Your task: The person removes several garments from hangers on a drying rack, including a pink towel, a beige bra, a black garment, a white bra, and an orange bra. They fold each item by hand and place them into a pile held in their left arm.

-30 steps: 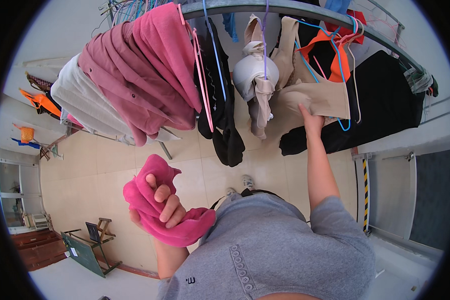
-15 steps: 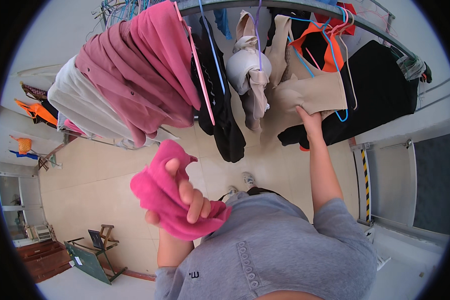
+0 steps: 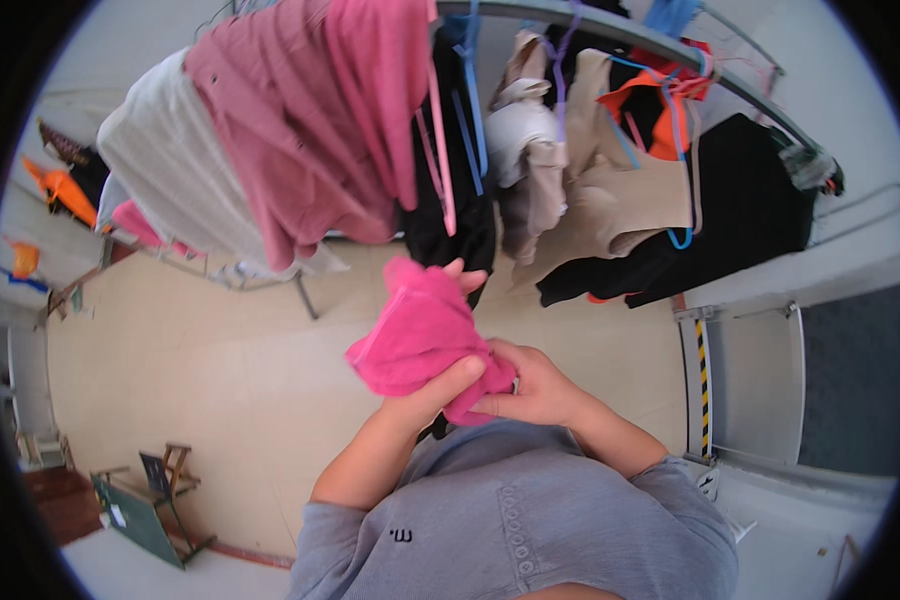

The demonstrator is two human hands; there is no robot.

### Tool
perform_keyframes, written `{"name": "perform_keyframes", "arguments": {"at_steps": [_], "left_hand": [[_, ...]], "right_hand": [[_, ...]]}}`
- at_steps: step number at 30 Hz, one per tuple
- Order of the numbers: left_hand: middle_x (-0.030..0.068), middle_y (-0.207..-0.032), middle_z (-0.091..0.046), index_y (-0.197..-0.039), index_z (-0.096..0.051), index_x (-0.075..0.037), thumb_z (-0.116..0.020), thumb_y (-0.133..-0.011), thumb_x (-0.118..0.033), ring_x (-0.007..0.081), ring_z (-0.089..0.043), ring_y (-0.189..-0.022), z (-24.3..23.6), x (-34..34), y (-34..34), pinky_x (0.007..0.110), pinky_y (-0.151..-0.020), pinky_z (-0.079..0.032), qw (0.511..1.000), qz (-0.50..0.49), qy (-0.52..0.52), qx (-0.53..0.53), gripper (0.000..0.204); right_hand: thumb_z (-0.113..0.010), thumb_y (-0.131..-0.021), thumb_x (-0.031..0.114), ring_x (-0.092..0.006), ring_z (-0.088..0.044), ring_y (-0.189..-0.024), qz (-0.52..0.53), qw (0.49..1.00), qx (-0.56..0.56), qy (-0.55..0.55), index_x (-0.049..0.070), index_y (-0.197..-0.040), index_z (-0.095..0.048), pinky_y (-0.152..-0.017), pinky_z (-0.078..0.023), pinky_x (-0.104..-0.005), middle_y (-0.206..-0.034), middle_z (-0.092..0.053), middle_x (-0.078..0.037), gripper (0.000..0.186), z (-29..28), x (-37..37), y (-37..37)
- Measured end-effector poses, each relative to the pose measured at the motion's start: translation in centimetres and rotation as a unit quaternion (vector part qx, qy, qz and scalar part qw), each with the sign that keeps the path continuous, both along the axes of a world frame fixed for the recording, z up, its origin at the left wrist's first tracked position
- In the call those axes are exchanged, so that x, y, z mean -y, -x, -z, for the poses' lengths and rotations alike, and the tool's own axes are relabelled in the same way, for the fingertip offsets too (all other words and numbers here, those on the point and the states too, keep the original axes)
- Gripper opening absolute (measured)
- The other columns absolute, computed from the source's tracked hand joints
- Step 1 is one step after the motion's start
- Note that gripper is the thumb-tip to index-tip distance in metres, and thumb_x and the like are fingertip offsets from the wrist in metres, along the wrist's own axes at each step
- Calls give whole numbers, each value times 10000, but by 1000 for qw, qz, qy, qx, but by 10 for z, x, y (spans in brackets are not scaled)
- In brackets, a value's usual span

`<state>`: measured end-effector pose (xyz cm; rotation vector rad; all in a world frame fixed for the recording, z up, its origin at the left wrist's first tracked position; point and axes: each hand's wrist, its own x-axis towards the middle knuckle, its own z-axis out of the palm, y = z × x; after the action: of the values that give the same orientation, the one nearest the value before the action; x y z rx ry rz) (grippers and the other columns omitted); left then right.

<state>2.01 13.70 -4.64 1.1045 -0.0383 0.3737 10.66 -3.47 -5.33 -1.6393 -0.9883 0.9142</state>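
Cloth (image 3: 420, 335) sits mid-frame, between both hands, just above the person's chest. Left hand (image 3: 440, 385) grips it from below-left; right hand (image 3: 535, 385) touches its lower-right edge. Rail (image 3: 610, 30) runs across the top, w/ clothes hanging off it: shirt (image 3: 320, 130) upper left, directly above the cloth; top (image 3: 170, 170) left of that shirt; garment (image 3: 620, 190) upper right, w/ jacket (image 3: 740, 220) further right. Floor (image 3: 200, 380) lies behind and left of the cloth. Stool (image 3: 165, 490) stands lower left, well apart from the hands. Ledge (image 3: 740, 380) sits right of the right hand.
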Motion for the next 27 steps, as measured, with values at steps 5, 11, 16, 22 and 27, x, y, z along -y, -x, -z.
{"name": "perform_keyframes", "arguments": {"at_steps": [5,11,16,22,27], "left_hand": [[144,-1473,-435,-1486,-354,-27,-799,-815,-241,263,-403,-1379,26,-8,24,415,-1145,-293,983,180,-8,-29,833],[159,-1470,-455,-1485,-360,-16,-769,-842,-213,289,-454,-1346,3,0,20,417,-1115,-352,897,391,-204,17,786],[218,-1460,-446,-1478,-334,37,-659,-927,-278,328,-469,-1338,17,-4,29,433,-1095,-381,936,346,-23,-62,713],[179,-1437,-487,-1462,-371,16,-603,-949,-151,278,-497,-1316,13,22,-10,402,-1084,-388,953,299,-2,-49,588],[163,-1382,-539,-1419,-430,10,-581,-962,-131,261,-542,-1260,2,62,-69,382,-1046,-424,955,284,-24,-84,502]], "right_hand": [[-761,-800,82,-245,-643,-1030,66,984,-40,-158,-25,-1305,-531,-910,-496,-356,-1161,-658,-140,566,-32,61,-27],[-714,-848,125,-284,-650,-1087,393,831,-49,-390,-47,-1331,-498,-897,-547,-424,-1217,-631,-163,556,-118,144,-38],[-522,-1021,240,-234,-673,-981,417,821,74,-384,-1,-1292,-541,-829,-580,-345,-1123,-661,-131,363,-237,158,-136],[-658,-951,222,-160,-665,-953,387,792,197,-430,17,-1229,-579,-807,-546,-273,-1084,-675,-72,354,-313,197,-301],[-696,-921,247,-159,-656,-971,432,812,133,-368,29,-1233,-594,-860,-521,-293,-1096,-679,-63,394,-250,231,-395]]}}
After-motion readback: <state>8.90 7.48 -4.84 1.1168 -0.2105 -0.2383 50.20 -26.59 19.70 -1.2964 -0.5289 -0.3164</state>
